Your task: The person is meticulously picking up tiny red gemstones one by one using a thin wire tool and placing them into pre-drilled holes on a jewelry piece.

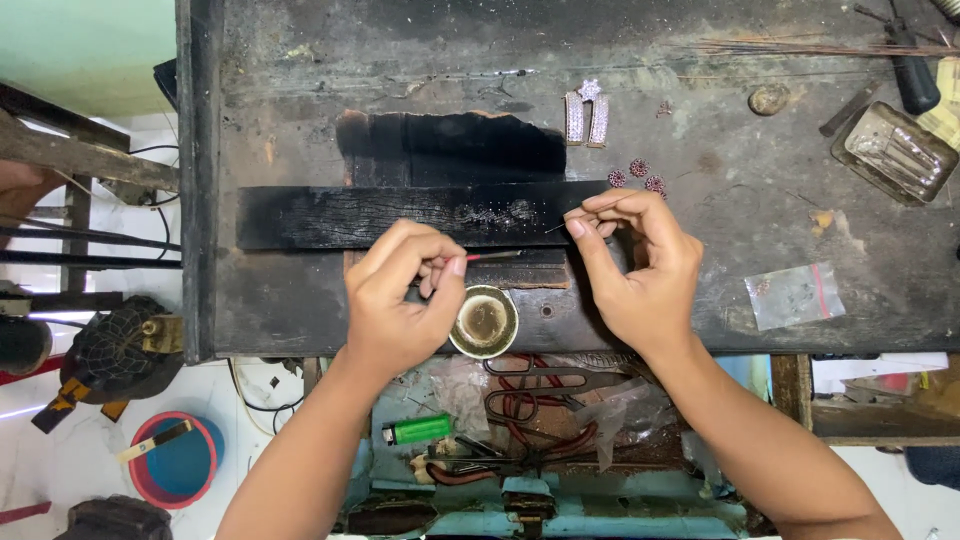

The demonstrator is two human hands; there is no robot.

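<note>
My left hand (400, 295) pinches a thin brush with a red handle (492, 256), its tip pointing right over a charred black wooden block (400, 215). My right hand (640, 260) holds a fine wire or tiny part (556, 228) between thumb and forefinger, just right of the brush tip. A small round brass cup (484, 322) sits below and between the hands at the bench's front edge. Small reddish jewelled pieces (638, 172) lie just above my right hand.
Two sparkling rectangular jewellery pieces (586, 115) lie at the bench's middle back. A metal tray (893, 152) stands at far right, a small plastic bag (795, 295) right of my hand. An open drawer below holds a green lighter (420, 430) and pliers (540, 395).
</note>
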